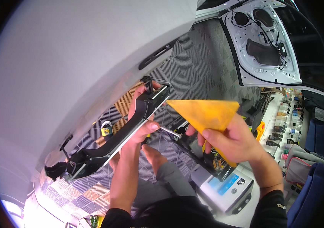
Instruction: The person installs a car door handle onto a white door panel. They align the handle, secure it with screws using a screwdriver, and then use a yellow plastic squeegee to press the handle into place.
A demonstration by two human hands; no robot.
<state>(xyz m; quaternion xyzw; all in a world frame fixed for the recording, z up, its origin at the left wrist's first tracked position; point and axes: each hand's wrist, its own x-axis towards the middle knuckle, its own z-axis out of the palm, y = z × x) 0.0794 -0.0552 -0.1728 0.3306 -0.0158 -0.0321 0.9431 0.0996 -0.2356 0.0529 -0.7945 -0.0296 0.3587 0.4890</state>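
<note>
My left hand (pixel 145 131) is closed around a long, curved black car trim piece (pixel 112 141) with a bright strip along one edge. The fingers show behind its upper end and the thumb lies at its front side. A thin silver rod (pixel 169 132) sticks out beside that thumb; whether the hand grips it, I cannot tell. In my right hand (pixel 232 140) is a yellow triangular squeegee (pixel 204 113), held by its lower end. Its wide flat edge faces up, and its left corner points at the upper end of the trim piece, close to it.
A pale car body panel (pixel 74 64) fills the left, with a black slotted recess (pixel 157 55). Below my right hand are an open black toolbox (pixel 192 150) and a white-and-blue case (pixel 223 188). A stripped car door (pixel 264 70) and a row of bottles (pixel 278 129) stand right.
</note>
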